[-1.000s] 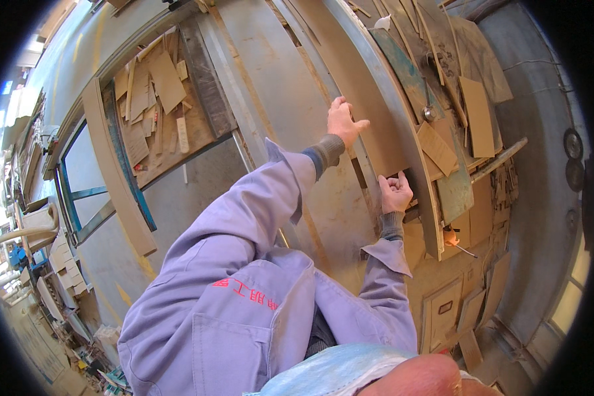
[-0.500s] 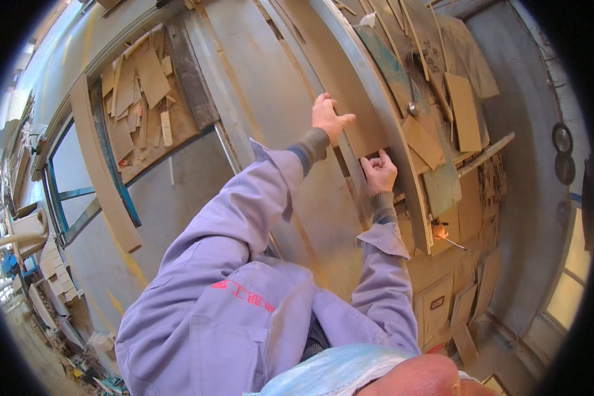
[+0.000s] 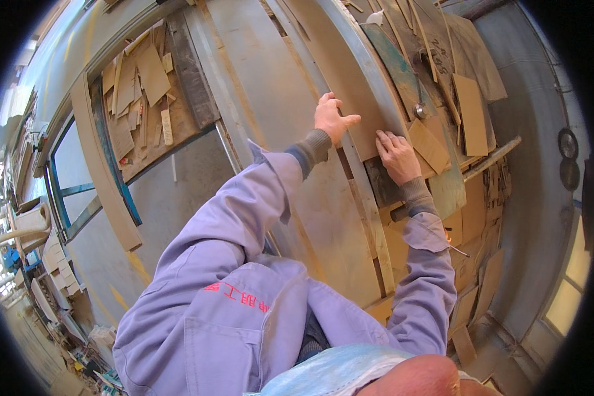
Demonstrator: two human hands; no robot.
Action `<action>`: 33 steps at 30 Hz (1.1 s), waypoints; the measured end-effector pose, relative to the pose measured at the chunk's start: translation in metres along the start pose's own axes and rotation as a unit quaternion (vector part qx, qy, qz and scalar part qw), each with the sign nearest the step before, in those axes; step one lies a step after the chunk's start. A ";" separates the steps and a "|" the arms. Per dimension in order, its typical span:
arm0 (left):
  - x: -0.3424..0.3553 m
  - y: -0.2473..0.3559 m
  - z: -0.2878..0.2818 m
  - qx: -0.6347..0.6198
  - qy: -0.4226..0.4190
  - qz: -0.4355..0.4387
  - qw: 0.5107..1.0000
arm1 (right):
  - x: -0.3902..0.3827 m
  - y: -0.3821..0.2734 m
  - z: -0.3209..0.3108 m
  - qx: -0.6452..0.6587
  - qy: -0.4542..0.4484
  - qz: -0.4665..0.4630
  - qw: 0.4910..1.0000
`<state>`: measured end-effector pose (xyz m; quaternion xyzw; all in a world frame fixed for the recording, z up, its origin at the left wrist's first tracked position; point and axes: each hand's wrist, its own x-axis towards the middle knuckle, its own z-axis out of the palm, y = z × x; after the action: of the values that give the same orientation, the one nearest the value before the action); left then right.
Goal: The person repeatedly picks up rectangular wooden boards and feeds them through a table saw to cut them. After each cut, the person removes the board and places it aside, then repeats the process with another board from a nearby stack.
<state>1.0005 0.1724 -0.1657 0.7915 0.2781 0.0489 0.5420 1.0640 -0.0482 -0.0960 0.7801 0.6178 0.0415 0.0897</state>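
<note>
Woodshop clutter fills the view: offcuts of thin board lie heaped on a frame at the upper left (image 3: 138, 99), and more scraps crowd the right side beside a long metal rail (image 3: 492, 157). A person in a lilac work jacket leans over a large curved plywood panel (image 3: 323, 218). The left hand (image 3: 332, 117) lies flat on a long brown strip of board (image 3: 350, 86), fingers spread, thumb out, gripping nothing. The right hand (image 3: 396, 155) presses palm-down just beside it, fingers together, on the dark edge where the strip meets a curved grey batten (image 3: 369, 59). Both hands are open and pressing, not clasping. To seat the strip well, I judge they should keep even pressure and slide it flush against the batten without letting it buckle.
</note>
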 end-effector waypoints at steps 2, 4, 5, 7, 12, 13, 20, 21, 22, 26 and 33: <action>0.000 0.004 0.000 0.004 -0.004 0.000 1.000 | 0.002 0.008 -0.001 0.016 -0.009 -0.022 1.000; 0.000 0.008 -0.002 0.019 -0.001 0.006 1.000 | 0.004 0.012 -0.002 0.004 -0.020 -0.037 0.999; 0.000 0.010 -0.002 0.009 -0.002 0.001 1.000 | 0.005 0.014 -0.002 -0.003 -0.028 -0.045 0.999; -0.001 0.013 -0.004 -0.007 -0.003 -0.013 1.000 | 0.007 0.016 -0.003 0.000 -0.032 -0.048 0.998; -0.018 0.016 -0.001 -0.005 -0.003 0.006 1.000 | 0.011 0.020 -0.003 -0.003 -0.025 -0.061 0.998; -0.025 0.017 0.002 -0.013 -0.005 0.003 1.000 | 0.011 0.021 -0.003 -0.002 -0.022 -0.062 0.998; -0.050 0.027 0.015 -0.070 -0.032 -0.035 0.996 | 0.013 0.026 0.001 -0.001 -0.005 -0.065 0.998; -0.050 0.028 0.014 -0.074 -0.032 -0.041 0.996 | 0.014 0.026 0.001 -0.003 -0.006 -0.068 0.998; -0.049 0.029 0.013 -0.077 -0.031 -0.046 0.995 | 0.014 0.026 0.002 -0.005 -0.008 -0.070 0.998; -0.046 0.029 0.008 -0.093 -0.034 -0.062 0.993 | 0.015 0.024 0.005 -0.004 -0.015 -0.076 0.997; -0.044 0.020 0.010 -0.114 -0.034 -0.075 0.990 | 0.017 0.021 0.012 -0.005 -0.024 -0.073 0.997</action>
<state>0.9755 0.1370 -0.1421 0.7024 0.3106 0.0127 0.6403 1.0901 -0.0376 -0.1043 0.7330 0.6708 0.0184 0.1111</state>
